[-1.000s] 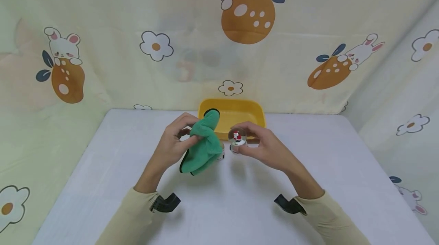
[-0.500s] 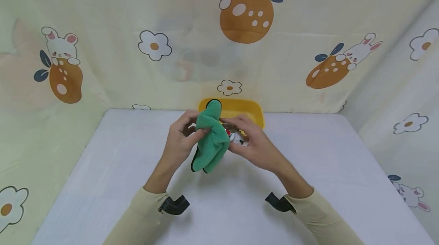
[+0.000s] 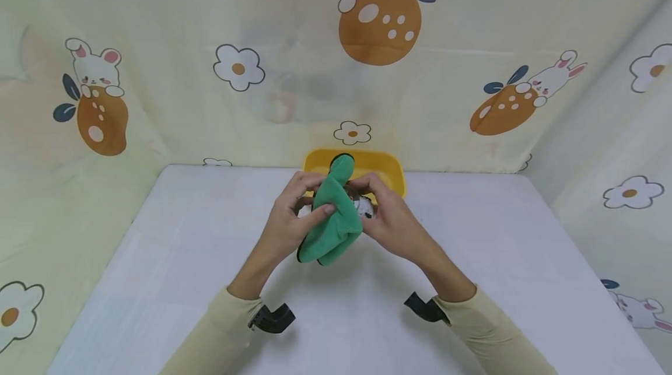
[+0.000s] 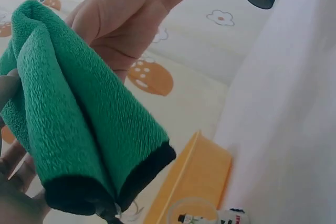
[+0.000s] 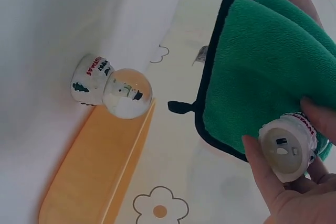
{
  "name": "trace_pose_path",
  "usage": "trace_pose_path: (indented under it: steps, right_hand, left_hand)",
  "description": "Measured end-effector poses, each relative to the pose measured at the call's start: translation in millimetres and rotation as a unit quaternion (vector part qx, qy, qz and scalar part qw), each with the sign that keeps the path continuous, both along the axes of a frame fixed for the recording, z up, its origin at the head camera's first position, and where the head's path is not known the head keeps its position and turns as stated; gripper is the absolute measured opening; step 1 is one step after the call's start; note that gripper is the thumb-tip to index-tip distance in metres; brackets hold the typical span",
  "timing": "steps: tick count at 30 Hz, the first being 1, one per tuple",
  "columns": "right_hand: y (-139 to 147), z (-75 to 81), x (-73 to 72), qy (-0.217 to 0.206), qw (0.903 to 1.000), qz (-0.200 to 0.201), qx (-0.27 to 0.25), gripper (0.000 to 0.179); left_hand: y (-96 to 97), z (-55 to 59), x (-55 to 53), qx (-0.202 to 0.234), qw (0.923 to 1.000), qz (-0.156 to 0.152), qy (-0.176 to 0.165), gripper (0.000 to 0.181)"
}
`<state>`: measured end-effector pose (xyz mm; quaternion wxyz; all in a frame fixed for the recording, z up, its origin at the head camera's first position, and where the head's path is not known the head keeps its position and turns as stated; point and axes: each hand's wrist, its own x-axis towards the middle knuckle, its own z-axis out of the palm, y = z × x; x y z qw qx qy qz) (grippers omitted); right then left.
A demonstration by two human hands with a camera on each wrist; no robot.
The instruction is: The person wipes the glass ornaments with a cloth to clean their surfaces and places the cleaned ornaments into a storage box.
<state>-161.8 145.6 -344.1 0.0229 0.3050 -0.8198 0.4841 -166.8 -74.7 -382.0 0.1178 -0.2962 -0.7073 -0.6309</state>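
My left hand (image 3: pixel 286 220) holds a folded green cloth (image 3: pixel 332 226) with black edging, its thumb on the front. Facing it, my right hand (image 3: pixel 396 223) grips a small snow globe (image 3: pixel 363 207) by its white base. The glass side is turned into the cloth and mostly hidden behind it. In the right wrist view, the held globe's round underside (image 5: pixel 284 150) faces the camera, with fingers and thumb around the base. A second snow globe (image 5: pixel 127 94), with a snowman inside and a lettered white base, stands on the table; the cloth and hands hide it in the head view.
Behind the hands, a yellow plastic tray (image 3: pixel 389 172) sits at the table's far edge, close to the second globe. A printed curtain (image 3: pixel 294 25) rises right behind the white tabletop (image 3: pixel 472 235). Black wrist-camera mounts (image 3: pixel 273 319) stick out from both sleeves.
My right hand has brought its snow globe leftward and tipped it against the cloth. My left hand has carried the cloth right and up to meet it, covering the glass.
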Motion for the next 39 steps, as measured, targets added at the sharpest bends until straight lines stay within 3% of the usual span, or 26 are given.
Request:
trace_pose_path:
  steps: [8,13,17,22,28,39]
  right_hand:
    - [2.1,1.0,-3.6,0.038,0.9989,-0.005,0.029,0.045]
    - [4.0,1.9,-4.4,0.04,0.998,0.025,0.042,0.061]
    - [7.3,3.7,-2.5,0.015,0.9972,0.058,0.044,0.073]
    - [7.2,2.3,-0.6,-0.017,0.9982,0.057,-0.011,0.072]
    - [7.0,-1.3,-2.1,0.017,0.9947,0.039,-0.094,0.056]
    - [9.6,-0.2,-0.1,0.054,0.9935,0.038,-0.092,0.057]
  left_hand:
    - [3.4,-2.2,4.0,-0.038,0.9991,0.002,-0.016,0.056]
    - [3.3,-4.7,5.7,-0.019,0.9991,0.018,-0.033,0.052]
    - [-0.9,-5.8,5.9,-0.003,0.9983,0.013,-0.056,0.051]
    - [-6.1,-7.1,7.5,0.003,0.9963,0.018,-0.084,0.047]
    - [-8.7,-4.1,8.8,0.015,0.9949,0.032,-0.094,0.047]
    - [-7.8,1.6,7.9,0.025,0.9951,0.025,-0.092,0.045]
